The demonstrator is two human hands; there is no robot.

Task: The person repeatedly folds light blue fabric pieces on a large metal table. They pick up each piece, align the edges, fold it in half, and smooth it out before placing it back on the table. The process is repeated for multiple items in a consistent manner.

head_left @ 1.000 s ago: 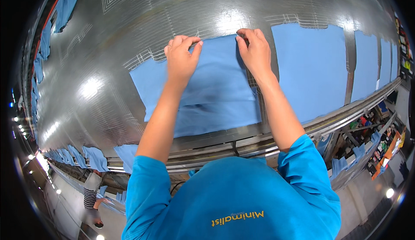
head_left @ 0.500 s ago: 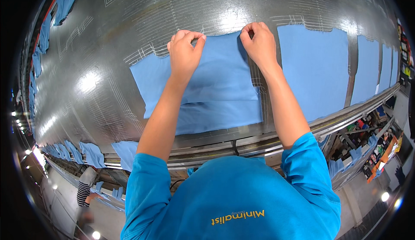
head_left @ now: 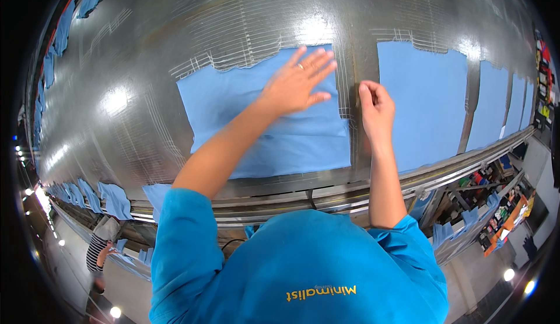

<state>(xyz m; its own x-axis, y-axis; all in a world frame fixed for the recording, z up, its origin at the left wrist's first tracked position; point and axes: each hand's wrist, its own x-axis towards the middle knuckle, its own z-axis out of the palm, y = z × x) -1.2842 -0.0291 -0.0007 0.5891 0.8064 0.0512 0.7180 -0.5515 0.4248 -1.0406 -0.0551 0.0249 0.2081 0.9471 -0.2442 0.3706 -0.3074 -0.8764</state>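
Note:
A light blue cut fabric panel (head_left: 262,143) lies on the dark metal table, with soft wrinkles across its middle and lower part. Its outline roughly follows white lines drawn on the metal. My left hand (head_left: 297,85) is open over the upper right of this panel, palm down with fingers spread, and a ring shows on one finger. Just off the panel's right edge, my right hand (head_left: 378,105) hovers by the bare metal strip, its thumb and fingers curled together. No fabric shows in it. To its right a second blue fabric panel (head_left: 423,108) lies smooth.
More blue panels (head_left: 490,99) continue along the dark table (head_left: 134,125) to the right. Blue pieces (head_left: 115,200) hang over its near edge at left and along the far left side. A metal rail (head_left: 280,207) runs before me. Another person (head_left: 96,251) stands at lower left.
Both hands have released the panel's upper edge. My left hand has opened and moved right across the fabric; my right hand has drawn down toward me. The panel's top now lies flatter.

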